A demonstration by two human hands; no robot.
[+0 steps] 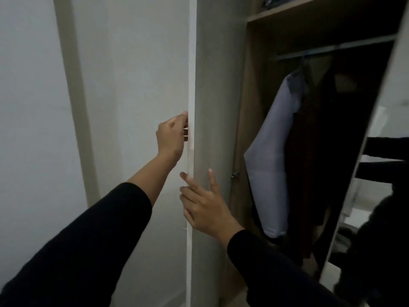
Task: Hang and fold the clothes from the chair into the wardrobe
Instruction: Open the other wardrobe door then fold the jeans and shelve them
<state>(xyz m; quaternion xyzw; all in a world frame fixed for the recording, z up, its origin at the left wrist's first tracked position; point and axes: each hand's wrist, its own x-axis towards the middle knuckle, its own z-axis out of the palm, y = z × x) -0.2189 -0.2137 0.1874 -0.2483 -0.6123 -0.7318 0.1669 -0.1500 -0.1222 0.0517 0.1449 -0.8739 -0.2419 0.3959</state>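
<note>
The wardrobe stands open before me, its left door (212, 85) swung out edge-on. My left hand (171, 135) grips the door's front edge at mid height, fingers curled round it. Lower down, my right hand (204, 203) lies flat on the door's inner face with straight, spread fingers. Inside, clothes hang from a metal rail (332, 49): a pale lilac garment (271, 156) at the left and dark garments (327, 151) beside it. No loose garment is in either hand.
A wooden shelf (287, 8) runs above the rail with something dark on it. The right door (380, 120) is open too, its mirror showing a person in dark clothes. A pale wall (33, 107) stands at the left.
</note>
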